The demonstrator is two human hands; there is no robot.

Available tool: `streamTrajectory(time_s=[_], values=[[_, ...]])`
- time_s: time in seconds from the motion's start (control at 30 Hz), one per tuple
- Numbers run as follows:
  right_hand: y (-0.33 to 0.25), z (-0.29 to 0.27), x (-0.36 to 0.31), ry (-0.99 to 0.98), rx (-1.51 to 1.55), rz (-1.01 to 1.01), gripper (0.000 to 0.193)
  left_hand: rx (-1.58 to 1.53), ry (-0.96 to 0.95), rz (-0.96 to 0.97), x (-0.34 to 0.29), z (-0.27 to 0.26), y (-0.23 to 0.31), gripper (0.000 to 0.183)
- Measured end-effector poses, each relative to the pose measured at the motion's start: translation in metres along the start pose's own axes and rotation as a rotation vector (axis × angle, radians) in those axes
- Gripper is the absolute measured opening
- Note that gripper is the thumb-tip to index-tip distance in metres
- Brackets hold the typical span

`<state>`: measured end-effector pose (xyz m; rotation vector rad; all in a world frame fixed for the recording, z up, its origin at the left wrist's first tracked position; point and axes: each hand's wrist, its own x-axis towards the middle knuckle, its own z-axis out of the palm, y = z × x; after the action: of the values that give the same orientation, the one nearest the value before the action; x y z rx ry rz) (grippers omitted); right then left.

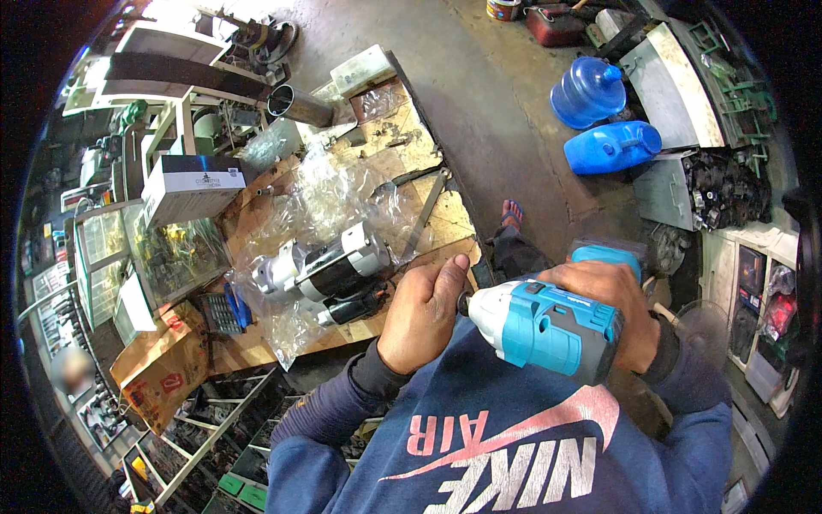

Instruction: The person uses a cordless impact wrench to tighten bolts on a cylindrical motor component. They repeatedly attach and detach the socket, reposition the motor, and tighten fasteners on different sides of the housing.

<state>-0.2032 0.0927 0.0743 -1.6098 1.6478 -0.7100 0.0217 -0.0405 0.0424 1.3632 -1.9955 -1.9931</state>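
Observation:
A teal and black cordless impact wrench (548, 330) is held across my chest, its silver nose pointing left. My right hand (616, 291) grips it from the far right side. At the nose sits a dark socket (465, 301). My left hand (419, 317) is closed beside that socket, thumb against curled fingers; whatever it pinches is hidden. Left of my left hand, a silver and black starter motor (342, 264) lies on clear plastic wrap (330, 188) on the wooden bench (449, 214). Beyond it a flat metal spanner (432, 199) rests near the bench's right edge.
A white box (195, 190), an open metal cylinder (300, 107) and a brown paper bag (163, 368) stand around the bench. A calculator (221, 314) lies at its left end. On the floor at right are a blue water jug (589, 94) and a blue jerrycan (610, 148).

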Motion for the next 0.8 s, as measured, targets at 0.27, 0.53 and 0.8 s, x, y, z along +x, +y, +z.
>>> streamTrajectory(time_s=[0.27, 0.53, 0.8], values=[[0.012, 0.028, 0.001, -0.055, 0.100, 0.014, 0.040, 0.047, 0.066, -0.022, 0.000, 0.006, -0.012, 0.053], [0.064, 0.031, 0.012, 0.097, 0.159, -0.221, 0.071, 0.110, 0.127, 0.185, -0.002, -0.033, -0.004, 0.040], [0.079, 0.022, 0.082, -0.334, 0.854, 0.674, 0.033, 1.077, 0.126, 0.154, 0.022, -0.127, -0.058, 0.099]])
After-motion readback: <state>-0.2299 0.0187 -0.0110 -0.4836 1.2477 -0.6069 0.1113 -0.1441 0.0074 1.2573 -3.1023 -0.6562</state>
